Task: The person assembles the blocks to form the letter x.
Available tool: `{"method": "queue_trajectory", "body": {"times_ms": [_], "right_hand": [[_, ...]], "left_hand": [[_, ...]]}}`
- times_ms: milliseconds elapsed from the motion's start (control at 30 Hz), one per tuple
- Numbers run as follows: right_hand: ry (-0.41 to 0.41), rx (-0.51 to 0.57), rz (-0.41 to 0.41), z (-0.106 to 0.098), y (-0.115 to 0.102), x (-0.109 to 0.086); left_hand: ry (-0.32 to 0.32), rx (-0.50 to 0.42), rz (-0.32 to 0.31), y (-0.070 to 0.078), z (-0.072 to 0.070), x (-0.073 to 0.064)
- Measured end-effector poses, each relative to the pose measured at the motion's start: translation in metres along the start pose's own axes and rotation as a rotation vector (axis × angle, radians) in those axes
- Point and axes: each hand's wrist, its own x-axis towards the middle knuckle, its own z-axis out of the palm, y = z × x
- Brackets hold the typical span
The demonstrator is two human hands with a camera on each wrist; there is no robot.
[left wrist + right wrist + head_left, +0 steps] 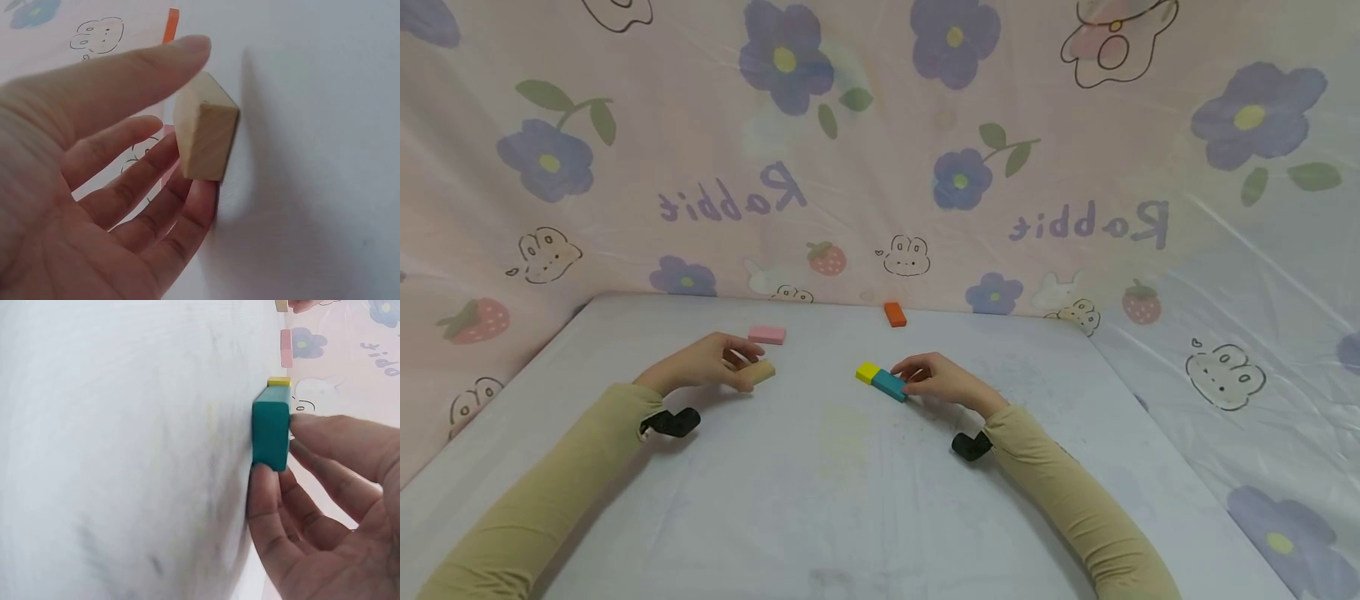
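Note:
My left hand [722, 364] holds a plain wooden block [758, 372] by its near end. The left wrist view shows the thumb along one side of this wooden block [209, 137] and the fingers curled behind it. My right hand [942, 383] pinches a teal block [890, 385] lying on the table; in the right wrist view its fingertips meet the edges of the teal block [270, 434]. A yellow block [868, 372] sits end to end with the teal one, at its far left end.
Behind the left hand lies a pink block [767, 335]. An orange block [895, 314] is at the back of the white table [820, 500], near the printed curtain [865, 150] that hangs around its back and sides.

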Motion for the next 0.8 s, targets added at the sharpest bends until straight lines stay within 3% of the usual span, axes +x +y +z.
{"method": "queue_trajectory", "body": {"times_ms": [367,567,800], "right_hand": [[0.000,0.003,0.004,0.000,-0.002,-0.001],[-0.016,0.025,0.002,0.000,-0.018,-0.009],[0.015,0.006,0.002,0.002,-0.001,-0.001]], "left_hand": [[0.006,0.051,0.008,-0.001,0.002,0.000],[0.009,0.059,-0.003,-0.002,0.004,-0.001],[0.016,0.102,-0.007,-0.002,0.006,0.000]]}}
